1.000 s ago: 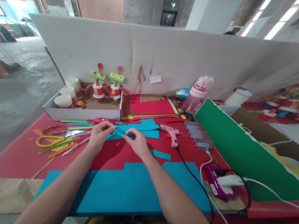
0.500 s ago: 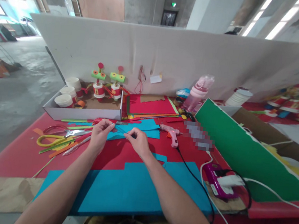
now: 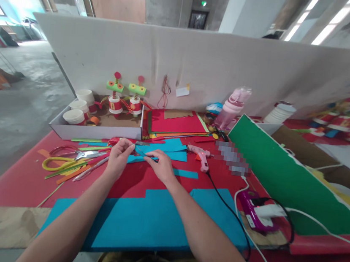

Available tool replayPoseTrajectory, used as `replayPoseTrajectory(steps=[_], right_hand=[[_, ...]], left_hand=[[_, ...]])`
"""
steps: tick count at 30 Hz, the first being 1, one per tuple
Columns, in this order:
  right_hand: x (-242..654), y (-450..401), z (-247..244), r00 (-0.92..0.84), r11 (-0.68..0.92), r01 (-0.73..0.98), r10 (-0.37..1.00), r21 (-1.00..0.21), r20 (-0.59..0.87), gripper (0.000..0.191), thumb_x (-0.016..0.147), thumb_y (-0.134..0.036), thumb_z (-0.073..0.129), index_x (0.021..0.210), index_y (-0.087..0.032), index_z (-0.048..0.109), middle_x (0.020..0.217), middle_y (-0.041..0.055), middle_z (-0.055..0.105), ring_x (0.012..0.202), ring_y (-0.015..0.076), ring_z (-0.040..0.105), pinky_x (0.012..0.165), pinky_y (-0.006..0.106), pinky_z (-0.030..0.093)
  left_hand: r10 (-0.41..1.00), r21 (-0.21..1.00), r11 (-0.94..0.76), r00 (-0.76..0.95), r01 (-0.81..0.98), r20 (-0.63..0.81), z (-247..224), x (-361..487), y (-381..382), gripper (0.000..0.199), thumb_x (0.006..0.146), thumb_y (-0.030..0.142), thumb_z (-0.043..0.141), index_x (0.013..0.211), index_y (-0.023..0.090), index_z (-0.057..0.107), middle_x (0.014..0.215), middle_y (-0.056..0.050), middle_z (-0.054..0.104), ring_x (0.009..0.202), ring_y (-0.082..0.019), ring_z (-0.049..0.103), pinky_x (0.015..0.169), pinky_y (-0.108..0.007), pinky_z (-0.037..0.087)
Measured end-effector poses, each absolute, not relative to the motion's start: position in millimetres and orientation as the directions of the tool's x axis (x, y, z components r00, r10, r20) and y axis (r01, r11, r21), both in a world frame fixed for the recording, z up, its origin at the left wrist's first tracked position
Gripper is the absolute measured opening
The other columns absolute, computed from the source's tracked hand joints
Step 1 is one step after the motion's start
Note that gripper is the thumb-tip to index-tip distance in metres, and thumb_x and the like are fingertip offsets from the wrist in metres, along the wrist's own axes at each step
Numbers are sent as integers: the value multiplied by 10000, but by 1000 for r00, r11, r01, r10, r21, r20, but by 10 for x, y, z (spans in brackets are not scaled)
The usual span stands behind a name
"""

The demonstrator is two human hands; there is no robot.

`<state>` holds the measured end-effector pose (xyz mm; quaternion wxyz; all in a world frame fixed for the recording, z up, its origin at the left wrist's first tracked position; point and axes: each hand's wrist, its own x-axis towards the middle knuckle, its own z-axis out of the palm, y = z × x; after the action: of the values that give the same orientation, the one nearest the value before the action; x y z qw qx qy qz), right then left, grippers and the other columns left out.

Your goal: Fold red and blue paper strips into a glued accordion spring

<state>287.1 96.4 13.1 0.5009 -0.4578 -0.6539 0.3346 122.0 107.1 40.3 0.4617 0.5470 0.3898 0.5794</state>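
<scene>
A narrow blue paper strip (image 3: 140,152) is stretched between my two hands above the table. My left hand (image 3: 118,156) pinches its left end between thumb and fingertips. Closed on the strip farther right is my right hand (image 3: 161,166). Past my right wrist a flat length of blue strip (image 3: 186,174) shows; whether it joins the held one is hidden by the hand. Behind the hands lie wider blue paper pieces (image 3: 173,146). To the right rests a pink glue gun (image 3: 202,158). Yellow-handled scissors (image 3: 62,164) lie left of my left hand.
A large blue paper sheet (image 3: 144,225) covers the front edge. At the back left, a shallow box (image 3: 98,129) holds paper cups and two paper-cup figures (image 3: 114,103). A purple power socket (image 3: 257,213) with cables and a green board (image 3: 284,178) stand at the right.
The blue strip beyond my right wrist has shifted up and now lies straighter, where its end was curled over lower down. My fingers have moved only slightly along the held strip.
</scene>
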Motion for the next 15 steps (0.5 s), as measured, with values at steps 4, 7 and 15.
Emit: replayPoseTrajectory(steps=[4, 7, 15], right_hand=[[2859, 949, 177, -92, 373, 271, 928, -887, 362, 132, 769, -371, 687, 850, -269, 710, 945, 39, 692, 954, 230, 592, 921, 386, 414], [2832, 964, 134, -104, 324, 178, 945, -929, 309, 179, 754, -379, 689, 886, -258, 689, 928, 19, 699, 897, 210, 616, 849, 347, 454], [2771, 1005, 18, -62, 174, -60, 982, -983, 177, 211, 696, -390, 704, 808, -220, 649, 827, 2, 669, 808, 178, 608, 777, 299, 467]], left_hand=[[949, 949, -312, 29, -33, 313, 389, 1234, 1065, 209, 774, 346, 664, 742, 184, 535, 630, 9, 605, 613, -134, 588, 638, -255, 458], [946, 947, -322, 30, -21, 322, 355, 1244, 1071, 195, 777, 340, 663, 753, 187, 542, 640, 11, 604, 611, -133, 587, 637, -254, 456], [946, 947, -318, 46, -57, 320, 327, 1272, 1070, 200, 805, 341, 637, 772, 182, 521, 635, 8, 615, 606, -139, 614, 623, -255, 465]])
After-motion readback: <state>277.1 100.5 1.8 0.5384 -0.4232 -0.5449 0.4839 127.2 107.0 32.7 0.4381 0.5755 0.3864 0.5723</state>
